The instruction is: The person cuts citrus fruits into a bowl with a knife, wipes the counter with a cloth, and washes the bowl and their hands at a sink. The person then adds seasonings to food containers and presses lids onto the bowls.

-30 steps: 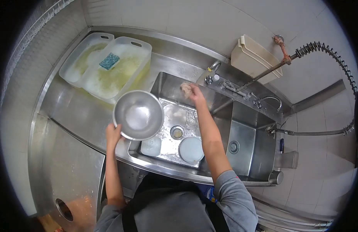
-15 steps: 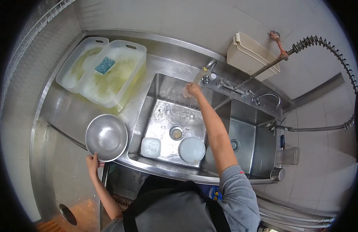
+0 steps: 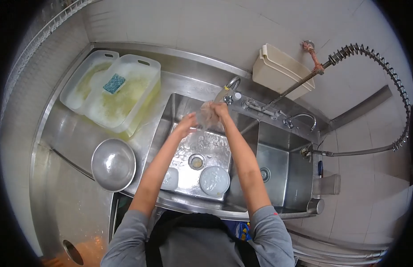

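Observation:
My right hand point(image 3: 220, 109) grips a see-through, roundish thing point(image 3: 206, 116) under the tap point(image 3: 233, 83); its exact kind is blurred. Over the left part of the big sink point(image 3: 171, 116), my left hand point(image 3: 185, 125) is open, its fingers pointing at that clear thing; whether they touch it I cannot tell. Below, on the sink floor, sit a round white dish point(image 3: 215, 181) and a square white dish point(image 3: 170, 179), the latter partly covered by my left forearm. A steel bowl point(image 3: 113, 163) rests on the counter at the left.
Two translucent tubs point(image 3: 146, 62) of yellowish, foamy water stand at the back left, with a blue-green sponge point(image 3: 114, 83) in them. A smaller sink point(image 3: 273, 178) lies to the right. Beige bins point(image 3: 278, 71) and a coiled spray hose point(image 3: 396, 73) are along the wall.
My left hand has let go of the steel bowl's rim and moved up and right over the sink. My right hand remains by the tap, with the clear thing now showing more fully.

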The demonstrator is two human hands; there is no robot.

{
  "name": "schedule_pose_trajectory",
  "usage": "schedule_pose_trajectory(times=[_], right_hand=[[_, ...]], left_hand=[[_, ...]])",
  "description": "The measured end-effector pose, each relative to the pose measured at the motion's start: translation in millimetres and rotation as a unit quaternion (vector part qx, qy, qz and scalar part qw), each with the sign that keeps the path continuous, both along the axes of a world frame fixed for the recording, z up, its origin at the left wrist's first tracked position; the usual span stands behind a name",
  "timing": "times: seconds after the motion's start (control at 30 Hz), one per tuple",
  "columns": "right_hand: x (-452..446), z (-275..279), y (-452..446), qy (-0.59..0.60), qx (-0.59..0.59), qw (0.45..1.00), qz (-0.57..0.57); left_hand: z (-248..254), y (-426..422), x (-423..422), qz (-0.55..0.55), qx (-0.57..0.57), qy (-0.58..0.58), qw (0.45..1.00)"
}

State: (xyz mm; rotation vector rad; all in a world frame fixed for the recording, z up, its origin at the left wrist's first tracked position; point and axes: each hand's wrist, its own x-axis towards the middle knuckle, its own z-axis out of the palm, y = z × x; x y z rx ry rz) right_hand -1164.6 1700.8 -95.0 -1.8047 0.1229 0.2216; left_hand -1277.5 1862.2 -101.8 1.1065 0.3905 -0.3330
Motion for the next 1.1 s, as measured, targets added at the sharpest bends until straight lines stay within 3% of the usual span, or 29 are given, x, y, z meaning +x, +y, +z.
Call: schedule_pose_trajectory(times=[0.03, 0.1, 0.2, 0.23, 0.33, 0.43, 0.53, 0.57, 0.67, 0.73, 0.83, 0.87, 0.9, 1.0, 1.03, 1.1], right_hand=[[-13, 16, 1, 0.039, 0.048, 0.998, -0.002], [-3, 6, -7, -0.004, 0.008, 0.999, 0.051], [-10, 13, -26, 0.008, 0.033, 0.996, 0.081], [-14, 20, -31, 0.012, 0.046, 0.996, 0.078], [-26, 41, -45, -0.011, 0.090, 0.994, 0.059], [-17, 33, -44, -0.071, 0.091, 0.990, 0.077], [-5, 15, -36, -0.116, 0.038, 0.988, 0.097], [-4, 11, -32, -0.127, 0.016, 0.987, 0.101], [-15, -3, -17, -0.123, 0.226, 0.966, -0.022], [-20, -16, -13, -0.031, 0.269, 0.962, -0.015], [-34, -39, -7, 0.049, 0.273, 0.959, -0.057], [-41, -49, -5, 0.068, 0.264, 0.959, -0.081], [-32, -93, -8, 0.047, 0.284, 0.953, -0.094], [-51, -103, -15, 0.116, 0.252, 0.954, -0.110], [-54, -98, -15, 0.166, 0.307, 0.933, -0.089], [-65, -84, -14, 0.261, 0.410, 0.873, -0.047]], left_hand=[[-1, -16, 13, 0.002, 0.072, -0.008, 0.997], [4, -46, 36, 0.006, 0.213, -0.026, 0.977], [0, -59, 70, -0.028, 0.348, -0.216, 0.912], [16, -60, 67, -0.054, 0.277, -0.230, 0.931], [-1, -55, 97, -0.181, 0.357, -0.228, 0.888], [-11, -57, 108, -0.180, 0.459, -0.217, 0.843], [-10, -55, 113, -0.218, 0.492, -0.209, 0.816], [-9, -53, 115, -0.210, 0.477, -0.195, 0.831], [-3, -47, 112, -0.182, 0.418, -0.141, 0.879], [1, -46, 106, -0.155, 0.359, -0.092, 0.916], [-38, -47, 113, -0.129, 0.332, -0.101, 0.929], [-34, -46, 104, -0.121, 0.246, -0.095, 0.957], [-22, -45, 91, -0.112, 0.158, -0.089, 0.977], [12, -34, 54, -0.002, -0.071, -0.059, 0.996], [15, -33, 43, 0.048, -0.142, -0.046, 0.988], [0, -25, 28, 0.092, -0.178, 0.019, 0.980]])
